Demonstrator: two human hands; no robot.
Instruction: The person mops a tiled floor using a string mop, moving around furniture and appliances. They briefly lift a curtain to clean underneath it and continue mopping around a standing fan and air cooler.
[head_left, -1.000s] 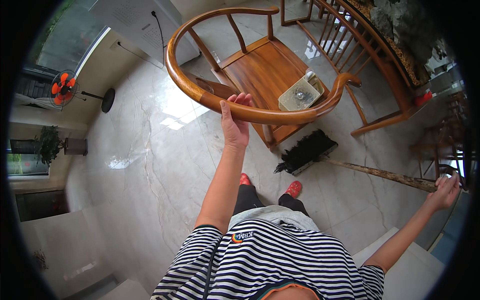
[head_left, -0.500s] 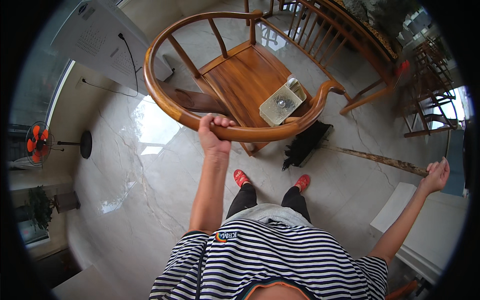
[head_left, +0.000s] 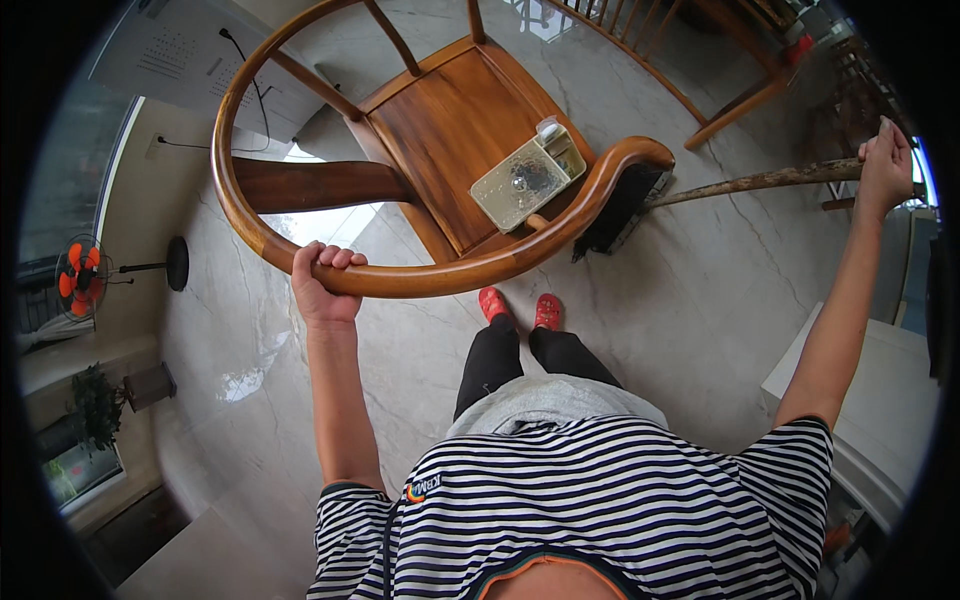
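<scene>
My left hand [head_left: 327, 285] is closed around the curved top rail of a brown wooden armchair [head_left: 400, 283]. On the chair's seat lies a pale, clear-sided plastic box [head_left: 530, 180] with dark specks and a small round object inside. Out to the right, my right hand [head_left: 887, 172] is wrapped round the end of a worn wooden handle, which belongs to a broom [head_left: 760, 182]. Its black bristle head [head_left: 622, 210] rests on the floor beside the chair's right arm, partly hidden behind that arm.
A second piece of slatted wooden furniture [head_left: 735, 120] stands at far right. At left are a white appliance [head_left: 190, 75] with a trailing cord, an orange-bladed fan [head_left: 80, 278] and a potted plant [head_left: 98, 405]. A white cabinet [head_left: 850, 390] is at my right.
The chair now sits further left and up in view, my left hand still on its rail. My right hand has risen with the broom handle, and my feet stand closer together.
</scene>
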